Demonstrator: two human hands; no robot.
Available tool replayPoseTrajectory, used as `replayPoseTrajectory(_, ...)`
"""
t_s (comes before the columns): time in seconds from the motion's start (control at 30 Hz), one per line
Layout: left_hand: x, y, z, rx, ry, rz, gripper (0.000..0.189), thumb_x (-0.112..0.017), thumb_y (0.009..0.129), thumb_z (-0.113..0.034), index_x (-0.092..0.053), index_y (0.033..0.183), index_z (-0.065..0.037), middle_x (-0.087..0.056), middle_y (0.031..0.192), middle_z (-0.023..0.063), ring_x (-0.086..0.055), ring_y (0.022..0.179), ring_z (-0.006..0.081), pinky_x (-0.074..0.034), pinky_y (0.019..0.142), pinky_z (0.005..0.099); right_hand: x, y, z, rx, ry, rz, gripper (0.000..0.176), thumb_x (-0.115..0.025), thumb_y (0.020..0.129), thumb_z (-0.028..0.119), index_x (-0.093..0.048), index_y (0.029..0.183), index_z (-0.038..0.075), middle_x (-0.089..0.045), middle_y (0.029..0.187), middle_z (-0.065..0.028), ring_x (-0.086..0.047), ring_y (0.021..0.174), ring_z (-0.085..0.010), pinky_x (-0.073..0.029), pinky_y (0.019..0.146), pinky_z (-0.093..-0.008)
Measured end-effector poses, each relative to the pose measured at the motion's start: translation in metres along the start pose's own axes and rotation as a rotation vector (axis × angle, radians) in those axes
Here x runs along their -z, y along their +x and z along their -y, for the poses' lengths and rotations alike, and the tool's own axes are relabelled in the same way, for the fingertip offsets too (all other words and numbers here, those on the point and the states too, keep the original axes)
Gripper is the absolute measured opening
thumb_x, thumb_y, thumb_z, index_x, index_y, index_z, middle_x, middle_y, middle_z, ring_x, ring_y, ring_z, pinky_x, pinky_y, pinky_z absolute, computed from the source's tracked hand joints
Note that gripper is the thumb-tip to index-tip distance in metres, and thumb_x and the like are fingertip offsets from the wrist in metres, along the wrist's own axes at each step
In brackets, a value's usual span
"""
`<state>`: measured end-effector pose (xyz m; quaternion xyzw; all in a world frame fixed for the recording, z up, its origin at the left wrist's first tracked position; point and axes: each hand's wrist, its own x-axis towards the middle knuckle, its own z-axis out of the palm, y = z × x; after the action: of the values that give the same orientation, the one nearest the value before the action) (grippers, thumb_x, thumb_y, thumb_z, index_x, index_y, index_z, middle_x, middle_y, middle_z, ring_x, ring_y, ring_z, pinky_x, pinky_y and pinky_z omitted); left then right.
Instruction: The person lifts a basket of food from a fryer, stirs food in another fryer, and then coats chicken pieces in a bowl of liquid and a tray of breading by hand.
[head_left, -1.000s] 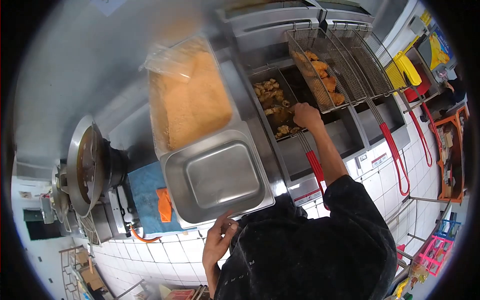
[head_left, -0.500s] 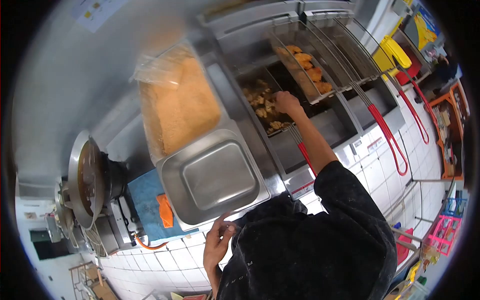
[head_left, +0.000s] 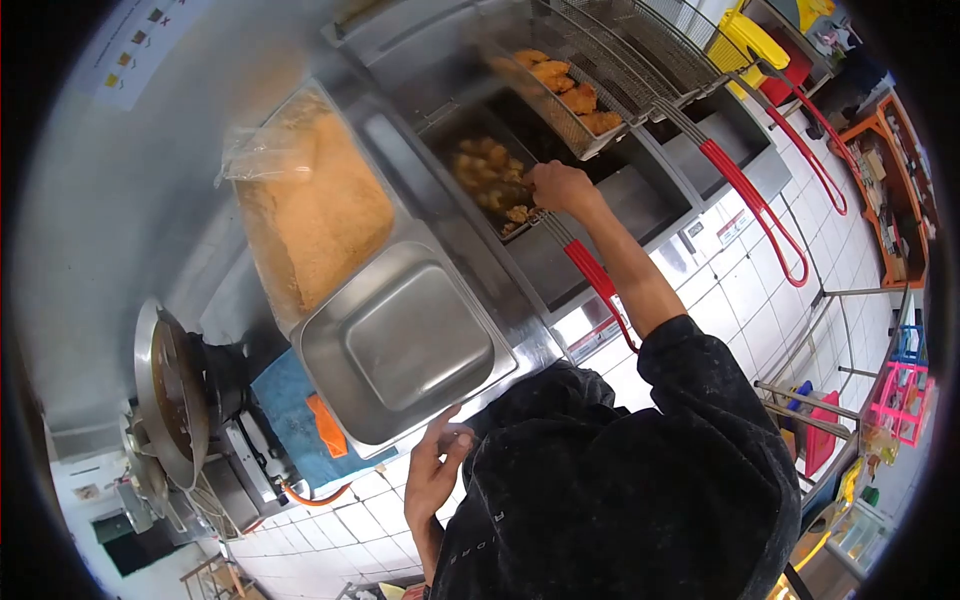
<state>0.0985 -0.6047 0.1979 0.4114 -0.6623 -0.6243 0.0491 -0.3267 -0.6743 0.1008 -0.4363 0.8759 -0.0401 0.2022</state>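
Note:
My right hand (head_left: 562, 188) reaches over the fryer with its fingers closed, right at the side of a wire fry basket with a red handle (head_left: 592, 270). What is in those fingers is hidden. Several small breaded pieces (head_left: 485, 165) lie in the oil beside the hand. Above and to the right, a raised wire basket (head_left: 590, 140) holds golden fried pieces (head_left: 560, 80). My left hand (head_left: 435, 475) is low in front of the counter, empty, fingers loosely bent and apart. Its index fingertip is close to the corner of a bare steel pan (head_left: 415, 335).
A tub of orange-tan breading (head_left: 320, 205) stands behind the pan, with a plastic bag (head_left: 265, 160) at its edge. On the left are a blue cloth (head_left: 285, 400), an orange cloth (head_left: 326, 425) and a large wok (head_left: 165, 390). Red basket handles (head_left: 750, 205) jut out at right.
The view has shifted, so the counter appears farther left and higher. My right hand has moved slightly toward the raised basket. The pieces in the oil look more submerged. My left hand stays near the pan.

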Motion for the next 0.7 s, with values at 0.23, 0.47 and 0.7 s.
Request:
replayPoseTrajectory(0.23, -0.002, -0.006, 0.001, 0.017, 0.003, 0.017, 0.041, -0.058, 0.089, -0.016, -0.046, 0.128, -0.005, -0.063, 0.092, 0.0092, -0.06, 0.083, 0.016, -0.045, 0.082, 0.0297, 0.0, -0.012, -0.013, 0.105, 0.19, -0.094, 0.034, -0.053, 0.077, 0.015, -0.061, 0.108, 0.003, -0.061, 0.105, -0.0225, -0.061, 0.096, -0.037, -0.051, 0.081, -0.0429)
replayPoseTrajectory(0.47, -0.007, -0.006, 0.004, 0.028, -0.007, 0.067, 0.042, -0.058, 0.089, -0.014, -0.045, 0.128, -0.006, -0.063, 0.092, 0.0088, -0.059, 0.083, 0.0154, -0.046, 0.081, 0.0302, -0.029, 0.012, -0.017, 0.073, 0.26, -0.135, 0.031, -0.052, 0.077, 0.016, -0.066, 0.103, 0.008, -0.064, 0.096, -0.0188, -0.06, 0.092, -0.0372, -0.049, 0.081, -0.0434)
replayPoseTrajectory(0.7, -0.015, 0.004, -0.01, 0.031, 0.064, 0.181, 0.041, -0.057, 0.089, -0.014, -0.045, 0.128, -0.006, -0.063, 0.092, 0.0077, -0.058, 0.081, 0.0142, -0.046, 0.078, 0.0292, -0.025, -0.045, 0.037, -0.011, 0.75, -0.242, 0.033, -0.047, 0.082, 0.014, -0.054, 0.1, -0.014, -0.059, 0.095, -0.034, -0.057, 0.095, -0.0459, -0.047, 0.085, -0.0467)
